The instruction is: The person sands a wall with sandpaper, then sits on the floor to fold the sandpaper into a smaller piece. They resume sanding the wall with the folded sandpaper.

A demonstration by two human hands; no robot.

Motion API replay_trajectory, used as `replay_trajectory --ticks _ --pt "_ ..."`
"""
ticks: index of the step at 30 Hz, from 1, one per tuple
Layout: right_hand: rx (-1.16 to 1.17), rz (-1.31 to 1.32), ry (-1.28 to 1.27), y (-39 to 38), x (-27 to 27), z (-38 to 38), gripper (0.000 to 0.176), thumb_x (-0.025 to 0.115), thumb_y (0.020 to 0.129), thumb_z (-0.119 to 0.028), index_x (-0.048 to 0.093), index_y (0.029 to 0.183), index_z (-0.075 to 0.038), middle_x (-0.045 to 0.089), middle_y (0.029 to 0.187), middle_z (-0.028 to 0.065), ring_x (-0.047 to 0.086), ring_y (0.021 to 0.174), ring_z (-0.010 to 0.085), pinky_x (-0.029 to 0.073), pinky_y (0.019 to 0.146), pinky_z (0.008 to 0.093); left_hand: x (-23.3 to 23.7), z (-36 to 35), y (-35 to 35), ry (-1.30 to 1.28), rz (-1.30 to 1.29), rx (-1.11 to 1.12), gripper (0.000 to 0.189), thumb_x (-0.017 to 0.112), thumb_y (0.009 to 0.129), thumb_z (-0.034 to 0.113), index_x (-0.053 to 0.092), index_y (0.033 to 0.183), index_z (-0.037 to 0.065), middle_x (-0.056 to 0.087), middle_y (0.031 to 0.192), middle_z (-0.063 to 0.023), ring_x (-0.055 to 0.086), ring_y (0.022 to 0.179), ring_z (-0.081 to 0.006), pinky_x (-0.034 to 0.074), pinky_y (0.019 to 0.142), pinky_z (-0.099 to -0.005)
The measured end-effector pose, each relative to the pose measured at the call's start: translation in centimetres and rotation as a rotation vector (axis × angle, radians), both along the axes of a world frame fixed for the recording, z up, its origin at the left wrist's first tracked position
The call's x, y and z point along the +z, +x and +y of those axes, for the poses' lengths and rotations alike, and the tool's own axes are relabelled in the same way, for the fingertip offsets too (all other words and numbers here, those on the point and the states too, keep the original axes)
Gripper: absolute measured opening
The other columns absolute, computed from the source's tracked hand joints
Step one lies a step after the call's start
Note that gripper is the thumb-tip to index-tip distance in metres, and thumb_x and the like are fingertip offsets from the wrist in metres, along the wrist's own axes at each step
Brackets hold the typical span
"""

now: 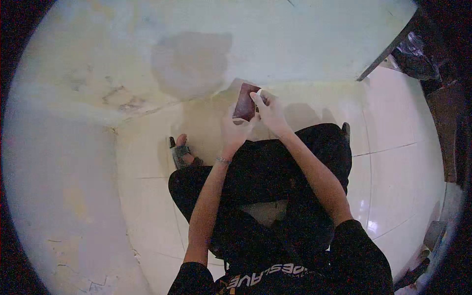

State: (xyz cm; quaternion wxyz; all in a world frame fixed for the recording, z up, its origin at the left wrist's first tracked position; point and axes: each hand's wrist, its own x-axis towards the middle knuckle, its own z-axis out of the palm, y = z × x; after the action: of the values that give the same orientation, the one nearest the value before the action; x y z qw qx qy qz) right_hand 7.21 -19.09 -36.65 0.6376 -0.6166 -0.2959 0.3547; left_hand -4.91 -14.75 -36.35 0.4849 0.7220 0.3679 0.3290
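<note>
Both hands are together in front of my knees, close to the foot of the wall. Between them is a small rectangular sheet [244, 104], dark reddish-brown with a paler edge, which looks like sandpaper. My left hand [237, 132] grips its lower end from below, a chain bracelet round the wrist. At the sheet's upper right edge, my right hand [271, 112] pinches it with the thumb laid on its face. The other fingers of the right hand are partly hidden behind it.
A pale wall [295, 44] with stained, peeling patches rises straight ahead, and another wall [64, 187] stands at the left. Cream tiles cover the floor [393, 128]. My sandalled foot [183, 153] is near the wall. Dark plastic [418, 56] and other items line the right side.
</note>
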Motion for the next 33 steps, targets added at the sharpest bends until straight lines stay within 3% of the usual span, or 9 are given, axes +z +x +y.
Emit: replay_trajectory --ticks 2,8,11,18,20,21,27,29,33 --pt "0.023 -0.046 -0.052 0.3 -0.3 0.1 0.032 0.058 0.092 -0.033 0.064 0.102 -0.002 0.060 0.077 -0.0020 0.053 0.069 0.0052 0.043 0.063 0.0222 0.2 0.1 -0.1 -0.087 -0.056 0.005 0.040 0.077 0.074 0.014 0.060 0.104 -0.006 0.067 0.087 -0.0087 0.064 0.080 -0.0139 0.053 0.068 -0.0280" --pt "0.102 0.501 0.040 1.0 -0.3 0.2 0.038 0.051 0.095 -0.041 0.061 0.107 -0.007 0.061 0.094 0.0000 0.053 0.085 0.0077 0.042 0.077 0.0240 -1.1 1.3 -0.6 -0.202 -0.190 -0.038 0.033 0.073 0.078 0.010 0.064 0.106 -0.005 0.068 0.091 -0.0063 0.062 0.077 -0.0088 0.051 0.069 -0.0238" --pt "0.073 0.579 0.039 1.3 -1.0 0.6 0.042 0.047 0.096 -0.043 0.060 0.110 -0.006 0.061 0.094 0.0012 0.054 0.085 0.0098 0.043 0.078 0.0238 -0.2 1.2 -0.6 -0.281 -0.190 -0.030 0.029 0.073 0.079 0.009 0.066 0.105 0.000 0.068 0.089 -0.0034 0.062 0.075 -0.0092 0.050 0.069 -0.0233" --pt "0.094 0.303 0.033 0.9 -1.3 0.6 0.051 0.043 0.096 -0.048 0.060 0.109 -0.001 0.061 0.093 0.0024 0.054 0.083 0.0104 0.044 0.077 0.0274 -0.5 0.7 -0.5 -0.197 -0.216 -0.114 0.027 0.071 0.080 0.013 0.066 0.104 0.001 0.067 0.085 -0.0030 0.060 0.074 -0.0088 0.048 0.065 -0.0236" --pt "0.012 0.159 0.033 0.7 -2.4 1.0 0.056 0.044 0.095 -0.050 0.063 0.106 0.001 0.064 0.090 0.0050 0.055 0.080 0.0126 0.045 0.074 0.0295 1.5 -0.3 -0.7 0.002 0.005 -0.102 0.029 0.070 0.080 0.010 0.065 0.106 -0.001 0.067 0.084 -0.0066 0.059 0.070 -0.0092 0.047 0.062 -0.0244" --pt "0.008 0.141 0.014 0.6 -2.1 0.9 0.056 0.044 0.095 -0.050 0.063 0.106 0.002 0.064 0.089 0.0052 0.055 0.079 0.0128 0.045 0.073 0.0294 2.2 -0.7 -0.7 0.102 0.115 -0.097 0.030 0.069 0.080 0.009 0.064 0.107 -0.002 0.067 0.083 -0.0083 0.059 0.069 -0.0094 0.047 0.061 -0.0248" --pt "-0.064 0.052 -0.055 0.1 -0.7 0.2 0.048 0.042 0.097 -0.045 0.061 0.105 -0.001 0.058 0.082 0.0000 0.051 0.074 0.0074 0.043 0.065 0.0245 1.4 -1.2 -0.3 0.215 0.137 -0.117 0.039 0.068 0.079 0.009 0.059 0.117 0.000 0.065 0.084 -0.0141 0.063 0.068 -0.0154 0.049 0.061 -0.0297" --pt "-0.079 0.066 0.050 -0.2 -0.7 0.3 0.047 0.043 0.098 -0.043 0.061 0.103 0.000 0.058 0.081 -0.0003 0.050 0.072 0.0069 0.042 0.062 0.0253 1.2 -1.4 0.0 0.241 0.093 -0.071 0.038 0.068 0.079 0.009 0.059 0.115 0.000 0.065 0.085 -0.0140 0.063 0.067 -0.0158 0.049 0.060 -0.0300" --pt "-0.099 0.037 -0.019 -0.1 -0.4 0.1 0.045 0.044 0.098 -0.041 0.060 0.103 0.001 0.059 0.083 0.0008 0.051 0.074 0.0070 0.043 0.065 0.0242 1.8 -1.8 -0.1 0.210 0.125 -0.070 0.033 0.069 0.078 0.009 0.061 0.109 0.000 0.064 0.087 -0.0132 0.063 0.068 -0.0152 0.050 0.060 -0.0286"
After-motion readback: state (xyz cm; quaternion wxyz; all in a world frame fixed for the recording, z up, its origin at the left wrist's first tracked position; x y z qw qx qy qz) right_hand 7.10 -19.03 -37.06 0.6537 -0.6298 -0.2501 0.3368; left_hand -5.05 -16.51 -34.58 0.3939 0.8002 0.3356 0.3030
